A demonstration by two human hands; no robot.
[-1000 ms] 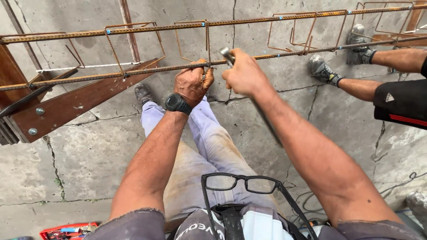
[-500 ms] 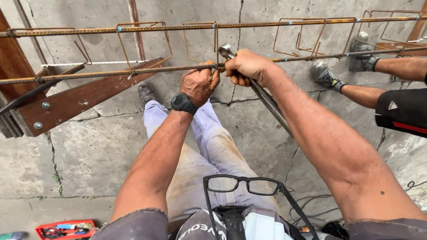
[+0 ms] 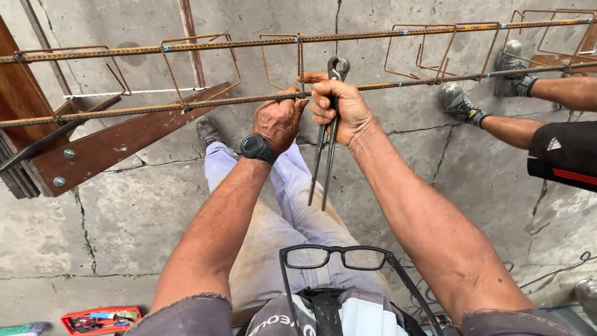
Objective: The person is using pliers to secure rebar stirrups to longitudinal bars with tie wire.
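A rusty rebar cage lies across the view, with a lower long bar [image 3: 155,107] and an upper long bar [image 3: 236,43] joined by square stirrups [image 3: 283,59]. My left hand [image 3: 278,119], with a black watch on its wrist, grips the lower bar where a stirrup crosses it. My right hand [image 3: 339,107] holds metal nippers [image 3: 328,130] upright, jaws up against that same crossing and long handles hanging down. The tie wire at the crossing is too small to make out.
A brown steel trestle [image 3: 118,142] carries the cage at the left. Another person's legs and boots [image 3: 457,102] stand at the right. Glasses [image 3: 339,258] hang at my chest. A red tool tray [image 3: 99,319] lies on the cracked concrete floor at lower left.
My right hand has swung the nippers from a slant along my forearm to upright, jaws now at the crossing. My left hand stays on the lower bar.
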